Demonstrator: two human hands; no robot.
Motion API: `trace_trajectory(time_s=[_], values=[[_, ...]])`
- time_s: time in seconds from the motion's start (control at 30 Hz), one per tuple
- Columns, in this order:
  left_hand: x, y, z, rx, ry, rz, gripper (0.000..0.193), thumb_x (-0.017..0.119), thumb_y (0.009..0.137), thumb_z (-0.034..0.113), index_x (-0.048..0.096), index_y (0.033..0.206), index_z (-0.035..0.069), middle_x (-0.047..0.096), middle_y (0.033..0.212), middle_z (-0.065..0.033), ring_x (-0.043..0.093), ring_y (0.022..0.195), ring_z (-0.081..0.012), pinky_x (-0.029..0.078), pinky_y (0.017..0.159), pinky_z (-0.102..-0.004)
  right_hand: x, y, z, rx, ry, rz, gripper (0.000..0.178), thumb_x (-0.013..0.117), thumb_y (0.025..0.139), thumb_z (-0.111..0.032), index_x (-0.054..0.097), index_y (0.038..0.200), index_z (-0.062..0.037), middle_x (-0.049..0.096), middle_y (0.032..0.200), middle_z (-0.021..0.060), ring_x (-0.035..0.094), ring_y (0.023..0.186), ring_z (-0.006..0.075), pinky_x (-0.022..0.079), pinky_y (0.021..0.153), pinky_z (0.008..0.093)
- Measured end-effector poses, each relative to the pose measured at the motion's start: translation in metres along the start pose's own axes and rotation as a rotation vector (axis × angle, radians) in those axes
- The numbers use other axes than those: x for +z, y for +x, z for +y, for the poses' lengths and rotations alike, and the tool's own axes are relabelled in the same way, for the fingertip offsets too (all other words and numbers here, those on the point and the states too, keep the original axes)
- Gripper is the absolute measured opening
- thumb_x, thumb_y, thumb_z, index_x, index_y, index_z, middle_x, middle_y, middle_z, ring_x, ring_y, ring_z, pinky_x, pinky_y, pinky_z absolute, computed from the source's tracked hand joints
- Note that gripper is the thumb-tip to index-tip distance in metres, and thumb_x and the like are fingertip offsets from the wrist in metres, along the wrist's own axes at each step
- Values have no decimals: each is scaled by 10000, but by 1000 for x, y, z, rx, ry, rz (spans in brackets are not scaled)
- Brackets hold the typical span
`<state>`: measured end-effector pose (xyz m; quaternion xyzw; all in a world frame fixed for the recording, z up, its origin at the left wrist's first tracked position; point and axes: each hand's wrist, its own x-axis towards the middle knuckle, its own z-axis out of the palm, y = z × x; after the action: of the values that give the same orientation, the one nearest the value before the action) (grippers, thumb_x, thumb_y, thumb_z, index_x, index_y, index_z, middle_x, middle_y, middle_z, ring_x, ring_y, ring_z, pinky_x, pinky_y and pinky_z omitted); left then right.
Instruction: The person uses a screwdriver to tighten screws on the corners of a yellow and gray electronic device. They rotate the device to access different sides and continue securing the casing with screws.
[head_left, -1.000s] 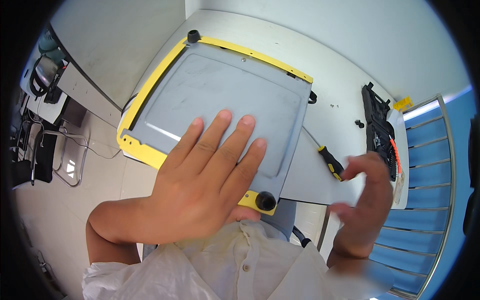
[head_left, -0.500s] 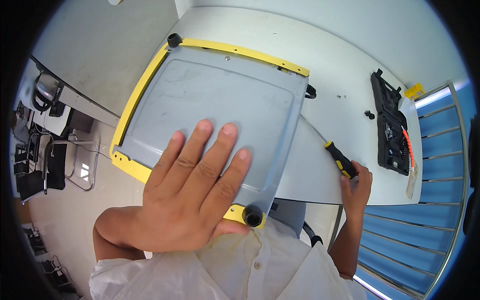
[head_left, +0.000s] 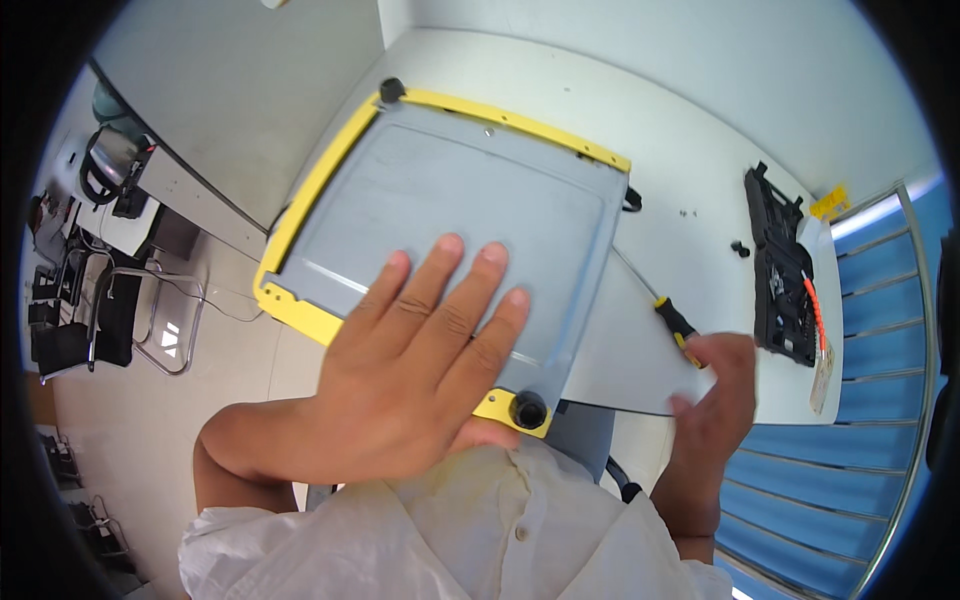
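Observation:
An upturned appliance shows its grey metal base panel (head_left: 420, 190), yellow frame (head_left: 330, 170) and black feet, one of them the near right foot (head_left: 528, 410). My left hand (head_left: 415, 370) lies on the panel with its fingers spread flat, the thumb lower down by the near yellow edge. On the table to the right rests a screwdriver (head_left: 676, 318) with a black and yellow handle, its tip end hidden by the appliance. My right hand (head_left: 722, 400), slightly blurred, is beside the handle's end, thumb and fingers apart and nothing between them.
An open black tool case (head_left: 780, 270) stands at the table's right, with an orange flexible shaft (head_left: 815, 305) along it. Small screws (head_left: 688, 213) and black pieces (head_left: 740, 249) lie nearby. A metal railing (head_left: 880, 350) runs beyond the right edge; a chair (head_left: 150, 300) stands at left.
My right hand has come off the screwdriver handle and opened, drawing slightly nearer to me. My left hand stays flat on the panel; the whole view has shifted a little.

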<state>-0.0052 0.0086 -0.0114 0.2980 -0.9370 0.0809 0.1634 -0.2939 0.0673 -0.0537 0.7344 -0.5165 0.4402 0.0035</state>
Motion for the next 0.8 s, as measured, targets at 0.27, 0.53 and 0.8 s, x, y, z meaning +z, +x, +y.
trace_trajectory(time_s=[0.27, 0.53, 0.8], values=[[8, -5, 1, -29, -38, 104, 702, 317, 962, 571, 567, 1269, -9, 512, 1347, -244, 471, 1267, -427, 330, 1064, -503, 31, 54, -72, -268, 145, -287, 394, 799, 704, -251, 674, 1022, -54, 602, 887, 57, 541, 726, 219, 432, 619, 308], [9, -6, 2, -32, -46, 122, 658, 411, 921, 533, 566, 1267, -4, 507, 1355, -233, 470, 1272, -414, 326, 1069, -503, 34, 52, -80, -234, 118, -293, 386, 836, 626, -129, 672, 967, -57, 578, 841, 53, 525, 696, 208, 419, 586, 310], [12, -5, 1, -49, -86, 129, 672, 433, 912, 545, 562, 1271, -8, 497, 1364, -240, 468, 1271, -423, 340, 1053, -511, 38, 51, -80, -220, 143, -255, 398, 835, 632, -134, 672, 985, -45, 586, 843, 58, 529, 689, 208, 417, 585, 302]])
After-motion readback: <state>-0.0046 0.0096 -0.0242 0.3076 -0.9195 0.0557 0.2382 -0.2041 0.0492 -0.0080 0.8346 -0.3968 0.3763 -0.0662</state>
